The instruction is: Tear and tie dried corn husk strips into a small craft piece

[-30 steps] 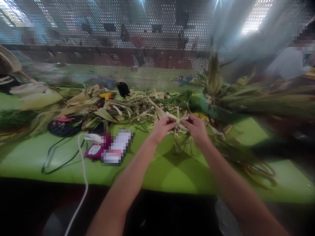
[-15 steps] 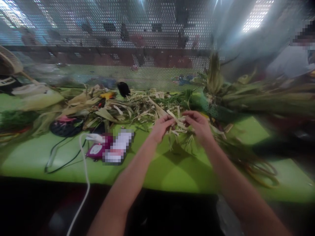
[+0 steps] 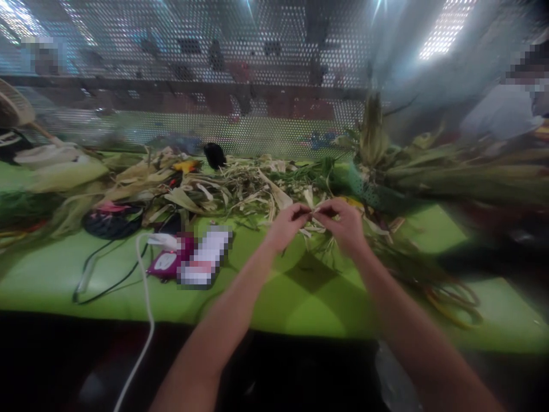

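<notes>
1. Left hand (image 3: 285,229) and right hand (image 3: 345,226): half a second ago they were drawn apart with the strips fanned between them. Now the fingertips meet above the table's middle, which suggests a pull has been followed by a fresh grip.
2. Husk bundle (image 3: 309,201): it is held just off the table (image 3: 300,309) between the two hands. Each thumb and forefinger is pinched shut on its pale strips and the other fingers are curled in. Loose ends hang below. Blur hides whether a knot has formed.
3. Screen (image 3: 257,57): a perforated panel walls the far edge.
4. Stalks (image 3: 463,171): a green heap lies near the right forearm and crowds that side.
5. Husk pile (image 3: 206,189): it lies just behind the hands, its strands mixing with the bundle's ends and easily caught up.
6. A person (image 3: 501,111) stands far right, apart.
7. White cable (image 3: 146,297), pink device (image 3: 165,262) and rings (image 3: 454,300) lie well apart from the hands.
</notes>
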Demonstrator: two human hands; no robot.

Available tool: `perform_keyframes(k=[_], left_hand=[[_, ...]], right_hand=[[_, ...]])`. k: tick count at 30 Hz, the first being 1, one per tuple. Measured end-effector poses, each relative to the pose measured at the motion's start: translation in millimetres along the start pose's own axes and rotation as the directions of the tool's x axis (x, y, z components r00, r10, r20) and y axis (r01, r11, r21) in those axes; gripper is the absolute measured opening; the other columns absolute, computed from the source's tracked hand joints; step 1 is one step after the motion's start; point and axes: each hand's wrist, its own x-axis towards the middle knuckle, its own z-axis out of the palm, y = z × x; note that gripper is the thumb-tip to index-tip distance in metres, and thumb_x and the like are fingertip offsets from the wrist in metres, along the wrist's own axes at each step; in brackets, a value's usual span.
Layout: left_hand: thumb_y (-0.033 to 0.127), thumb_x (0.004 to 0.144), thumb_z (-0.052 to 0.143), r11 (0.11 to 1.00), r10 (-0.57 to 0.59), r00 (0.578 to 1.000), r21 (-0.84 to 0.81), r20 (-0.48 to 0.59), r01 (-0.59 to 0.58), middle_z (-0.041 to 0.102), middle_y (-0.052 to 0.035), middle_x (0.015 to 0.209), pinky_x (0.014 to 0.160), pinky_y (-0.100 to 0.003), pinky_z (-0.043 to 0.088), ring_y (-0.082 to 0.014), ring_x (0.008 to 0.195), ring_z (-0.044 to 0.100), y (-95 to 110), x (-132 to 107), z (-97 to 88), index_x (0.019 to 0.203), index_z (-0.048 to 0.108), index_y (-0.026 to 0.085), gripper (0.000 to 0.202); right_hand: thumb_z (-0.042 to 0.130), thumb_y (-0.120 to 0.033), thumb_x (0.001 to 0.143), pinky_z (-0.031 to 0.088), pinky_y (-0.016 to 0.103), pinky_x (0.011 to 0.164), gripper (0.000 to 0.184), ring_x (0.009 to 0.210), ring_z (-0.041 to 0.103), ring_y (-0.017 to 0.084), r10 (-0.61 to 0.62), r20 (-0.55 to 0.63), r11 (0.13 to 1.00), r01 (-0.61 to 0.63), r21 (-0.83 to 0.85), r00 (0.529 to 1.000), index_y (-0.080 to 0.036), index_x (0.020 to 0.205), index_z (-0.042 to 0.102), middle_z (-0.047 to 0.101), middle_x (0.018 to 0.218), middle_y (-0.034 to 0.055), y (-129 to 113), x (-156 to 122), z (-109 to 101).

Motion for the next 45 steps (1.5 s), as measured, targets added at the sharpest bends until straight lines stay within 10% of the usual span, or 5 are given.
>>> perform_keyframes(k=[13,21,27,34,45], left_hand=[[0.022,0.080,0.066,0.968,0.108,0.993,0.221,0.051,-0.116,0.067,-0.0049,0.092,0.083,-0.029,0.044,-0.0171,0.088,0.059,-2,-2,0.4,0.091,0.068,0.017,0.012],[0.033,0.076,0.073,0.993,-0.093,0.993,-0.077,-0.072,0.087,0.063,-0.0027,0.078,0.060,-0.023,0.040,-0.0101,0.065,0.052,-3,0,0.7,0.094,0.063,0.015,0.028],[0.034,0.077,0.072,1.000,-0.024,0.995,-0.022,-0.099,0.022,0.061,-0.0002,0.076,0.064,-0.023,0.040,-0.0102,0.067,0.051,-14,1,-0.3,0.090,0.066,0.017,0.022],[0.029,0.078,0.071,0.987,0.127,0.987,-0.089,-0.103,-0.137,0.064,-0.0010,0.084,0.075,-0.023,0.041,-0.0117,0.080,0.055,-17,2,4.2,0.087,0.067,0.018,0.015],[0.036,0.076,0.075,0.935,-0.078,0.997,-0.348,-0.001,0.072,0.054,0.0030,0.068,0.047,-0.020,0.023,-0.0043,0.050,0.035,-10,-2,10.2,0.086,0.055,0.018,0.029]], right_hand=[[0.081,-0.039,0.063,0.044,0.027,0.060,0.034,0.066,0.053,0.014,0.231,0.081,0.941,-0.244,0.234,0.970,-0.021,0.085,0.063,0.061,0.074,-0.0007,2,6,0],[0.078,-0.038,0.068,0.041,0.027,0.060,0.027,0.061,0.048,0.012,0.227,-0.049,0.961,-0.216,0.172,0.973,-0.020,0.068,0.059,0.055,0.063,-0.0031,-5,3,1],[0.079,-0.037,0.067,0.041,0.027,0.059,0.024,0.062,0.052,0.013,0.261,-0.049,0.943,-0.244,0.228,0.964,-0.020,0.070,0.061,0.060,0.065,-0.0019,3,2,4],[0.082,-0.036,0.060,0.049,0.029,0.062,0.027,0.060,0.057,0.014,0.433,0.080,0.727,-0.401,0.557,0.898,-0.019,0.070,0.063,0.062,0.065,-0.0004,2,2,11],[0.082,-0.028,0.061,0.050,0.025,0.062,0.022,0.060,0.057,0.012,0.487,0.053,0.608,-0.382,0.696,0.872,-0.020,0.072,0.064,0.063,0.067,-0.0022,7,0,17]])
